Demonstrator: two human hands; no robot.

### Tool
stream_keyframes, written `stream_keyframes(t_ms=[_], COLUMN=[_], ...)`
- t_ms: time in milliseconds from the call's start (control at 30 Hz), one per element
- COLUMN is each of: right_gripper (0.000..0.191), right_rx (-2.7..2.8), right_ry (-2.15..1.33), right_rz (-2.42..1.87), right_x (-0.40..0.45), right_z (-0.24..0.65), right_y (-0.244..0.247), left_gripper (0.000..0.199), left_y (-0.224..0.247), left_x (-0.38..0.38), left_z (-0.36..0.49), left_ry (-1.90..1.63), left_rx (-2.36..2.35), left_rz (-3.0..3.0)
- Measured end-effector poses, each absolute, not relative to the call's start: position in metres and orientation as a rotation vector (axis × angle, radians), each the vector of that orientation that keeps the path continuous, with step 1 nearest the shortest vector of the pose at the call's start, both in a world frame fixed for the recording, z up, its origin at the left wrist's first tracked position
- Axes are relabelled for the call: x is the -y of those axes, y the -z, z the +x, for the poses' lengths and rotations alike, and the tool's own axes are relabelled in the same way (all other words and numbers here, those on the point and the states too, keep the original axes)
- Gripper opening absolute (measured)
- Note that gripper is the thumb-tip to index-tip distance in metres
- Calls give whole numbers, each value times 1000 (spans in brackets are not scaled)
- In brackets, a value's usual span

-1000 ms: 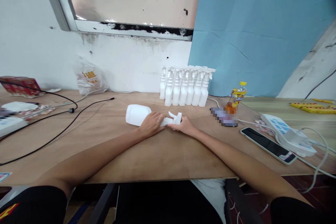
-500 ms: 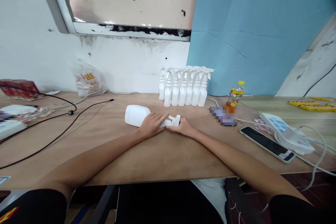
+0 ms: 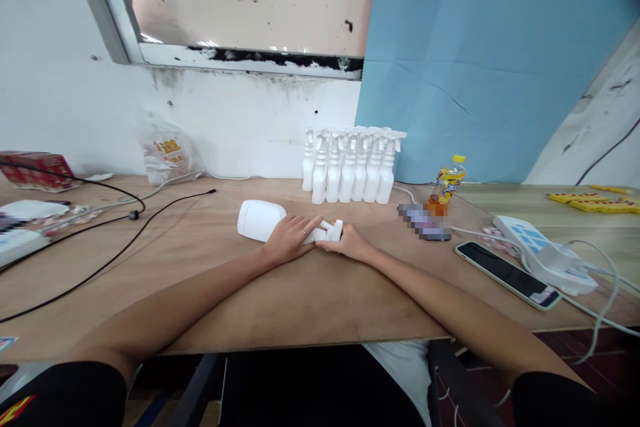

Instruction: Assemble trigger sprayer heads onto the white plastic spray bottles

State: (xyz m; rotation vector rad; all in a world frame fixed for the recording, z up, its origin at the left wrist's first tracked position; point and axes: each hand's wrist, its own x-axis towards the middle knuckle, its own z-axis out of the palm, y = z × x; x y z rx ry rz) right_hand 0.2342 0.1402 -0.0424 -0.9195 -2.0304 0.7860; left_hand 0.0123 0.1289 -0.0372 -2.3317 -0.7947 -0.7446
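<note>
A white spray bottle [image 3: 261,220] lies on its side across the wooden table [image 3: 300,303], its base to the left and its trigger head to the right. My left hand [image 3: 291,237] is wrapped over the bottle's neck and upper body, with a ring on one finger. At the trigger head, my right hand [image 3: 352,243] grips from the right side; its fingertips are partly hidden behind the head. Behind my hands, several white spray bottles [image 3: 346,177] stand upright in a tight group near the wall.
On the right are a drink bottle [image 3: 448,185] with a yellow cap, a phone [image 3: 507,273] and a white power strip [image 3: 545,255]. A black cable [image 3: 150,230] curves over the table's left side. A plastic bag [image 3: 170,150] and red box [image 3: 37,170] sit by the wall.
</note>
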Motion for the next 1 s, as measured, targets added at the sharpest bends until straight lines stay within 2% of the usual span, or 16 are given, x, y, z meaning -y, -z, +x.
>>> stream_keyframes(t_ms=[833,1000], right_gripper=[38,36], right_rx=[2042,2022], right_ry=[-796,-760], right_rz=[-900,-903], right_x=[-140,-140], right_z=[234,236], right_y=[42,39], left_gripper=[57,61], left_y=[36,20], left_x=[-128,-119], left_z=[13,12], left_ry=[747,694], left_rx=[774,770], left_rz=[-2316,-2336])
